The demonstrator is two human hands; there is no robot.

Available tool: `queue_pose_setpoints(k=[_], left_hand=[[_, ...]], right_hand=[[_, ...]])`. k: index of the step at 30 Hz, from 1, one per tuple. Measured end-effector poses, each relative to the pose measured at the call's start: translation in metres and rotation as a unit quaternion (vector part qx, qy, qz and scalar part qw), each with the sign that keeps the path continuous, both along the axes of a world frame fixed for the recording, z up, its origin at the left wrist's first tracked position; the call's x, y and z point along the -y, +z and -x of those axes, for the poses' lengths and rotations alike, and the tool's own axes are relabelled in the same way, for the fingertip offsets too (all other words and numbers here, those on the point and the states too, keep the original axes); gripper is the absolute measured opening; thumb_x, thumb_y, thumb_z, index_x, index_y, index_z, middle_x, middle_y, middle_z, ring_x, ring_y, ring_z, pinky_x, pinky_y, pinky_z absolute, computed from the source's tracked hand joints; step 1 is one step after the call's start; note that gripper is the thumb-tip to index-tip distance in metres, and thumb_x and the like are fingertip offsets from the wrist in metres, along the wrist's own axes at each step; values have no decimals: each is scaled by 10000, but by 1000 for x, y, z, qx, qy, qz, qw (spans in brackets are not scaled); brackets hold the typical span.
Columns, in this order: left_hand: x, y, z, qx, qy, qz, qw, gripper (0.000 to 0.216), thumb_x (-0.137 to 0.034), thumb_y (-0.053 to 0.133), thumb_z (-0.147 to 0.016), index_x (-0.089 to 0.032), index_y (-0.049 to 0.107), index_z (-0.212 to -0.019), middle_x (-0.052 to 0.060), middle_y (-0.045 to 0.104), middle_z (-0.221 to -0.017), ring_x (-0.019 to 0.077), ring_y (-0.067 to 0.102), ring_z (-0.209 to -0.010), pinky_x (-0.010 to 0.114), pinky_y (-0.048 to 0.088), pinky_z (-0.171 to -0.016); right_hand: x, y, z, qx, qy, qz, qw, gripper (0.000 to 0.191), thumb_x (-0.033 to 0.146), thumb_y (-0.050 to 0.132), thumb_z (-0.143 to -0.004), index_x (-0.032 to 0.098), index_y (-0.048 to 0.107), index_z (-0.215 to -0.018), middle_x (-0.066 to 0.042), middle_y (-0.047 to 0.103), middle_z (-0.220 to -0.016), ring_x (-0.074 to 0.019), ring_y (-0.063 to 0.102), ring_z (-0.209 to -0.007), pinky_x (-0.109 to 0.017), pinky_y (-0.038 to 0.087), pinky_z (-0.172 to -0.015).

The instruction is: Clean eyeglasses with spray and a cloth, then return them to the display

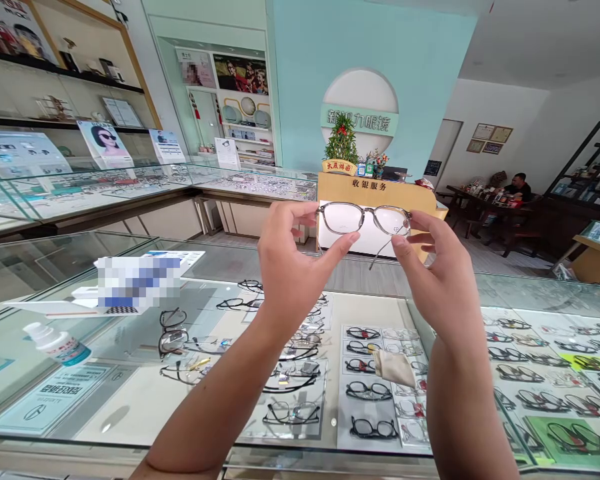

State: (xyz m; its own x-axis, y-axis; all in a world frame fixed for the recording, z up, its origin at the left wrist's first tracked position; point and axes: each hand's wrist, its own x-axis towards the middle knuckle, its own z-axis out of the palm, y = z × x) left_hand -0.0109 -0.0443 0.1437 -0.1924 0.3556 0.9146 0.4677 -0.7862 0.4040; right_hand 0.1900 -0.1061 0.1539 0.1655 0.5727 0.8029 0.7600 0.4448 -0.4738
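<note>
A pair of eyeglasses (368, 211) with a thin grey-brown frame and clear lenses is held up in front of me, above the glass display counter. My left hand (295, 250) pinches its left end between thumb and fingers, the thumb tip by the lower rim of the left lens. On the other end, my right hand (430, 260) grips near the hinge, its thumb at the bottom of the right lens. One temple arm slants down below the lenses. Under my right forearm's inner side lies a folded beige cloth (395, 368) on the counter.
Rows of eyeglasses (370, 391) fill the glass counter. At left are a spray bottle (57, 344), a teal leaflet (45, 400) and a white paper stand (80, 300). A wooden cashier desk (380, 189) stands ahead. One person (519, 190) sits at a table far right.
</note>
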Motion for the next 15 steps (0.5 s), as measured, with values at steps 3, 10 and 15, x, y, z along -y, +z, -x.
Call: queue_pose_setpoints(k=[3, 10, 15], left_hand=[[-2, -1, 0, -1, -7, -5, 1000, 521, -369, 968, -821, -236, 663, -1223, 38, 721, -1154, 219, 723, -1027, 381, 597, -873], [-4, -3, 0, -3, -28, 7, 1000, 528, -390, 953, -848, -246, 649, -1255, 51, 715, -1208, 237, 734, -1087, 390, 609, -878], [-5, -4, -1, -3, -39, 18, 999, 536, -382, 938, -855, -259, 632, -1277, 55, 711, -1214, 245, 732, -1109, 410, 614, -906]], right_hand=[[-1, -1, -1, 4, 3, -11, 1000, 448, 512, 647, -1066, 260, 657, -1436, -143, 750, -1367, -295, 735, -1112, -523, 604, -947], [-2, -1, -1, 0, 0, -32, 999, 460, 544, 655, -1059, 294, 630, -1444, -119, 722, -1391, -286, 722, -1112, -516, 600, -955], [-2, -1, 0, -3, -5, -43, 999, 442, 524, 689, -1046, 300, 630, -1421, -107, 723, -1374, -284, 724, -1113, -518, 602, -951]])
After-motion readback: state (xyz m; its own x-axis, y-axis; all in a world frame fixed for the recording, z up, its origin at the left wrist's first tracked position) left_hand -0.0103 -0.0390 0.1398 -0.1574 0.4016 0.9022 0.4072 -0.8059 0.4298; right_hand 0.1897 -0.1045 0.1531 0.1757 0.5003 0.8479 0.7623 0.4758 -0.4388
